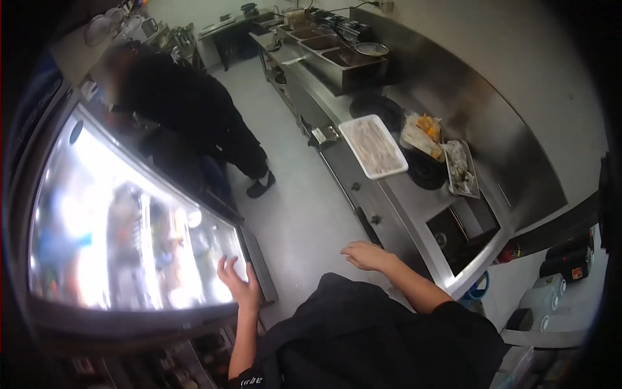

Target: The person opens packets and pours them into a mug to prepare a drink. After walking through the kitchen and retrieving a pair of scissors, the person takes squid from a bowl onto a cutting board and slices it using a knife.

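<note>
My left hand [238, 283] is raised with its fingers apart and holds nothing, in front of the lit glass door [136, 227] of a display fridge. Over the floor near the counter, my right hand [365, 255] hangs with fingers loosely bent and apart, nothing in it. Beyond it, a white rectangular tray [374, 146] with a pale, flat content lies at the counter's edge. Behind that tray are a container with orange and whitish food [422, 135] and a metal tray with whitish, crumpled contents [460, 168].
A person in dark clothes [188, 104] bends at the left, beyond the fridge. The steel counter [414, 201] runs along the right, with a sink [463, 233] at its near end and metal wells [324, 43] farther back. Jugs [543, 297] stand lower right.
</note>
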{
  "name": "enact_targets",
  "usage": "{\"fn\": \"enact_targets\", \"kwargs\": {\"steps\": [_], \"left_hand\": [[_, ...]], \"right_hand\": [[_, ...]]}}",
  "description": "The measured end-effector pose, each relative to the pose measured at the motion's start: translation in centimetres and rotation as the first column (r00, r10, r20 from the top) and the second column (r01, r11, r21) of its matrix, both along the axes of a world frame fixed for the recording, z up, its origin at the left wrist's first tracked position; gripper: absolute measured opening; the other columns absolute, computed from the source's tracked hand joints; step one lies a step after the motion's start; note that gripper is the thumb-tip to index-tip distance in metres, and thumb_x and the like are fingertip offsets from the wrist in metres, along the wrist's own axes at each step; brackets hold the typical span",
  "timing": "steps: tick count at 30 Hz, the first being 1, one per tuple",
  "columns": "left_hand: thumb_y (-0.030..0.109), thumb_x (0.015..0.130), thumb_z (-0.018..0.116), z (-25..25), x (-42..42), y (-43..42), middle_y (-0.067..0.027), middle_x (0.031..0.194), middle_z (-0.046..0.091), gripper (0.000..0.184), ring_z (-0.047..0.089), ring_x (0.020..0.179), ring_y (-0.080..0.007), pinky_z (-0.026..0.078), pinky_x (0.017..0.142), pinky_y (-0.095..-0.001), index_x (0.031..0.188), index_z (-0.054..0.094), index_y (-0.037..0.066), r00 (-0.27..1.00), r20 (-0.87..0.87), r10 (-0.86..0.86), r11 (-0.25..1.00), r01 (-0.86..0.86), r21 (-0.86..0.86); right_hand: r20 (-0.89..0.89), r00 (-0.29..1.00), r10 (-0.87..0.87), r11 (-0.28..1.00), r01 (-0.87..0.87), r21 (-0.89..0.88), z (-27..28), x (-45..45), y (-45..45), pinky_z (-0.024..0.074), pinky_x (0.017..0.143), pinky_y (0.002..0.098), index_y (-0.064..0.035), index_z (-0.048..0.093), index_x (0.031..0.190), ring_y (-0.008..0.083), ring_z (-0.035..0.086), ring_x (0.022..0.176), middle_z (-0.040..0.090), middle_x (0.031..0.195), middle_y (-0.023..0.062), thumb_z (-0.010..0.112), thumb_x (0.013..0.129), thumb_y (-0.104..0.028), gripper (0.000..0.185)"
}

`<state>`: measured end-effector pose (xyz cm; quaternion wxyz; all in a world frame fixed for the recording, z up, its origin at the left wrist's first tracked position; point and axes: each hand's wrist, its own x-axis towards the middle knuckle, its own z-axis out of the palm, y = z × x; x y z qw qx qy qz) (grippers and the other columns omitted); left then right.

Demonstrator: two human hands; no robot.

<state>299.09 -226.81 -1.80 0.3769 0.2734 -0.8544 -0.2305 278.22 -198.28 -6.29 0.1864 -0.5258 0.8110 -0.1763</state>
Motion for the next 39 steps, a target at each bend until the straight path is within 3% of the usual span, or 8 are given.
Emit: {"fn": "enact_targets", "kwargs": {"steps": [5,7,11,13,16,34,35,39], "left_hand": [[0.008,0.080,0.066,5.6,-16.8,-10.2,-0.0197,0.131,0.041,0.035,0.038,0.123,-0.0368,0.031,0.103,-0.0436,0.111,0.052,0.003,0.985,-0.076,-0.152,0.972,0.135,-0.192],[0.007,0.078,0.068,6.5,-22.9,-13.1,-0.0203,0.129,0.040,0.042,0.037,0.124,-0.0361,0.031,0.103,-0.0439,0.117,0.051,0.003,0.956,-0.191,-0.222,0.960,0.180,-0.213],[0.006,0.077,0.070,7.5,-32.5,-17.4,-0.0192,0.125,0.040,0.062,0.041,0.117,-0.0341,0.034,0.100,-0.0399,0.133,0.043,0.004,0.949,-0.223,-0.223,0.972,0.200,-0.122],[0.008,0.077,0.070,7.7,-36.6,-20.2,-0.0192,0.127,0.036,0.065,0.038,0.119,-0.0339,0.033,0.102,-0.0395,0.135,0.040,0.004,0.937,-0.206,-0.284,0.959,0.275,-0.071],[0.009,0.078,0.070,8.1,-41.0,-24.6,-0.0193,0.129,0.035,0.067,0.036,0.121,-0.0338,0.032,0.103,-0.0398,0.136,0.038,0.004,0.950,-0.176,-0.260,0.966,0.259,-0.028],[0.012,0.079,0.068,2.2,-75.9,-57.4,-0.0218,0.131,0.032,0.054,0.035,0.123,-0.0388,0.033,0.103,-0.0429,0.127,0.044,0.001,0.964,-0.076,-0.257,0.942,0.267,0.202],[0.016,0.083,0.067,1.6,-77.9,-58.7,-0.0153,0.135,0.030,0.053,0.049,0.110,-0.0281,0.045,0.090,-0.0389,0.130,0.044,0.007,0.971,-0.068,-0.229,0.965,0.235,0.112],[0.012,0.081,0.068,1.3,-84.3,-62.1,-0.0146,0.135,0.030,0.054,0.049,0.110,-0.0280,0.046,0.089,-0.0386,0.130,0.044,0.007,0.971,-0.161,-0.175,0.935,0.215,0.282]], "right_hand": [[0.030,0.968,-0.249,0.959,0.251,-0.133,-1.0,-7.0,-3.6,0.0467,0.086,0.0435,-0.0064,0.061,0.110,0.0339,0.058,0.101,0.062,0.101,0.0160,0.056,0.086,-0.019,0.027],[0.035,0.924,-0.381,0.925,0.381,0.014,-1.6,-10.5,-4.7,0.0465,0.088,0.0426,-0.0063,0.062,0.111,0.0342,0.058,0.100,0.061,0.103,0.0158,0.055,0.087,-0.018,0.028],[0.001,0.932,-0.362,0.910,0.354,0.216,-0.5,-19.0,-9.7,0.0464,0.088,0.0425,-0.0066,0.063,0.109,0.0345,0.059,0.099,0.062,0.102,0.0157,0.055,0.087,-0.018,0.026],[0.085,0.921,-0.380,0.920,0.386,-0.069,0.7,-23.8,-13.6,0.0464,0.088,0.0425,-0.0082,0.064,0.108,0.0343,0.059,0.099,0.062,0.102,0.0163,0.054,0.088,-0.018,0.024],[0.028,0.940,-0.340,0.934,0.341,-0.110,1.3,-30.2,-19.2,0.0476,0.086,0.0426,-0.0085,0.064,0.108,0.0338,0.060,0.098,0.063,0.103,0.0165,0.054,0.088,-0.018,0.024],[0.081,0.946,-0.312,0.943,0.319,-0.093,3.9,-63.1,-53.6,0.0498,0.084,0.0415,-0.0035,0.065,0.106,0.0338,0.063,0.094,0.066,0.102,0.0178,0.051,0.084,-0.007,0.026],[0.082,0.954,-0.289,0.946,0.297,-0.127,3.6,-65.3,-55.1,0.0499,0.082,0.0406,-0.0024,0.065,0.106,0.0334,0.064,0.092,0.066,0.101,0.0176,0.052,0.083,-0.006,0.026],[0.148,0.957,-0.248,0.959,0.265,-0.105,3.7,-75.3,-61.4,0.0506,0.079,0.0386,-0.0020,0.065,0.106,0.0315,0.065,0.087,0.067,0.096,0.0167,0.053,0.080,-0.004,0.028]]}}
